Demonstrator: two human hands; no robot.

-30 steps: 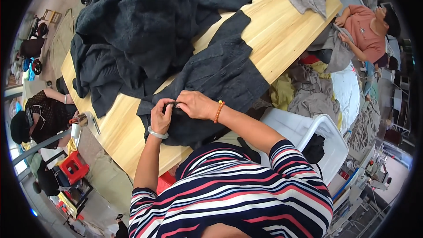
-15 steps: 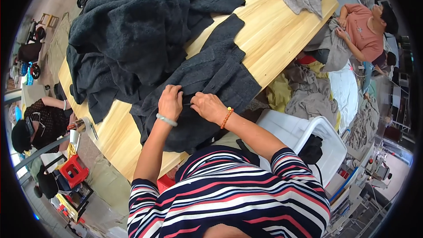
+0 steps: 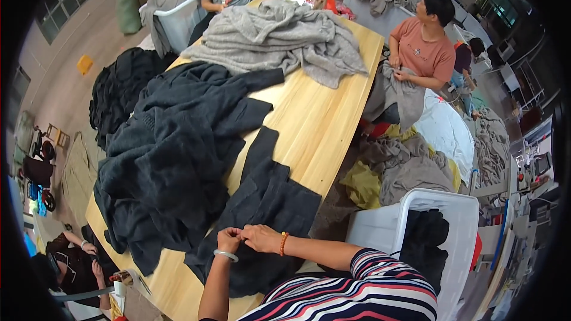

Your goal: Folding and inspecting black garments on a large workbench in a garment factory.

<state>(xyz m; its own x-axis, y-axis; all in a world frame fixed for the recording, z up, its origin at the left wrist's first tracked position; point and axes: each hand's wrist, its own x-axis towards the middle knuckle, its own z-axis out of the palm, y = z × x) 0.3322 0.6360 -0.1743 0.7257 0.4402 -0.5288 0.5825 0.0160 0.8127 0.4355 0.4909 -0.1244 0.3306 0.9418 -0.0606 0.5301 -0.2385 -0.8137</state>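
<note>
A dark charcoal knit sweater [image 3: 285, 202] lies spread on the wooden table in front of me, one sleeve pointing away. Over its near part, my left hand [image 3: 228, 241], with a pale bangle at the wrist, is closed, the fingers pinched together. Against its fingertips, my right hand [image 3: 262, 238], wearing an orange bead bracelet, is closed too. Whatever the fingers pinch is too small or hidden to make out. To the left of the hands rises a big heap of dark sweaters [image 3: 166, 160], close beside the spread one.
Grey knitwear [image 3: 279, 35] is piled on the far end of the wooden table [image 3: 324, 119]. At my right stands a white bin [image 3: 380, 226] holding dark cloth. One person [image 3: 422, 53] handles grey cloth at the right; others are at the far end and lower left. Black garments [image 3: 122, 86] are heaped beyond the table's left edge.
The view has lifted and shifted, showing the table's far end. My hands, apart on the sweater before, have come together, fingertips meeting.
</note>
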